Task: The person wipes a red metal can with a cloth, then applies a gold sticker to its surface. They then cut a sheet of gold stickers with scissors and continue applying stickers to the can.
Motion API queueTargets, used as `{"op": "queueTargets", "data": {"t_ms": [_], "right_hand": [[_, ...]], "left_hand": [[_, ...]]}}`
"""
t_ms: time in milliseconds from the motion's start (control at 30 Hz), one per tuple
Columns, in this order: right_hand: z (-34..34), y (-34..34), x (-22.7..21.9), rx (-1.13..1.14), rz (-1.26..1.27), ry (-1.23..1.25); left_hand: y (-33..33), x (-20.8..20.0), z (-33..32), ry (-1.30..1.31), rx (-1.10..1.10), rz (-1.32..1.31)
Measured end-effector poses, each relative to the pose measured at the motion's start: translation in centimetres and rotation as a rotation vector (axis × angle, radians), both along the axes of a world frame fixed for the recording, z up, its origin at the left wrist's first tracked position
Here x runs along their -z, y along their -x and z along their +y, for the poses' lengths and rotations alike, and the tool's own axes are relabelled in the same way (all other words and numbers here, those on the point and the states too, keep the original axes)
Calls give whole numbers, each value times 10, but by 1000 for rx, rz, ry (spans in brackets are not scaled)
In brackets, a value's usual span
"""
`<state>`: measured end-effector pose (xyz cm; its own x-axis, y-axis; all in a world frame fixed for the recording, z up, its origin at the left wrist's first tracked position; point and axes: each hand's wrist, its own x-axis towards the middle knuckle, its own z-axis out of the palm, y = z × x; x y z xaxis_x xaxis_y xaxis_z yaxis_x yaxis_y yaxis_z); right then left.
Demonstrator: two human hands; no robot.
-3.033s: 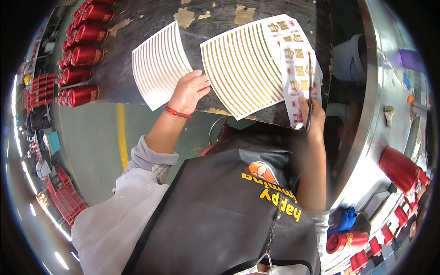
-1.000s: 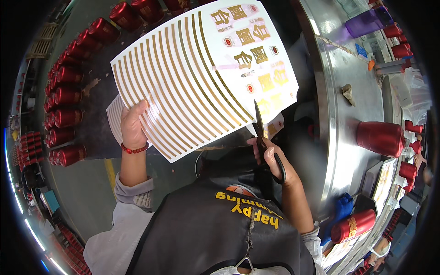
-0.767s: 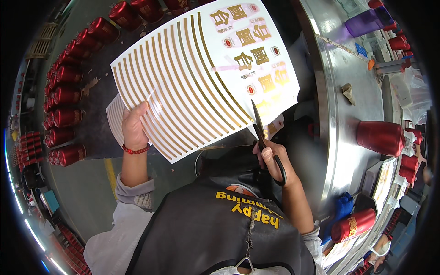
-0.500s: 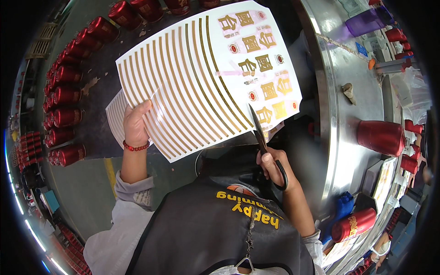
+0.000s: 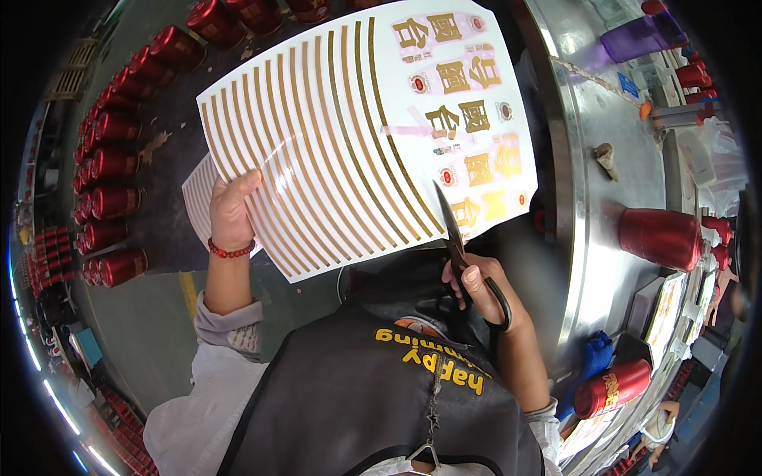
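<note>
A striped sheet (image 5: pixel 349 151) was gripped in the left hand (image 5: pixel 232 213), scissors (image 5: pixel 454 226) in the right hand (image 5: pixel 480 282); a gold band (image 5: pixel 382 111) could be nicked if the sheet sagged.

Mid-frame blocked: big striped sheet (image 5: pixel 317 151) spans it, left fingers (image 5: pixel 248 182) at its left edge. Scissors (image 5: pixel 456 242) in right fingers (image 5: pixel 474 279) obstruct the lower-right corner. Passable: dark counter (image 5: pixel 165 186) strip, left, between sheet and red bottles (image 5: pixel 116 163); gap below sheet, right of left forearm (image 5: pixel 228 282). Steel counter (image 5: pixel 591 262), right: room beside the big red bottle (image 5: pixel 659 239).
</note>
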<state>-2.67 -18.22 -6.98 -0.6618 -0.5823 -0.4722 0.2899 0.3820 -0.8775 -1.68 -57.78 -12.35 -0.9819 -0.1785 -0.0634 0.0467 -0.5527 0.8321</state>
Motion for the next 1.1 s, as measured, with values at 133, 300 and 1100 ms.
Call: {"op": "queueTargets", "data": {"t_ms": [133,300,1100], "right_hand": [[0,-17,7,47,-65,-52],[2,-23,11,71,-177,18],[3,-16,18,107,-8,96]], "left_hand": [[-1,1,1,-28,29,-46],[-4,8,3,-45,66,-100],[-7,2,16,-18,118,-162]]}}
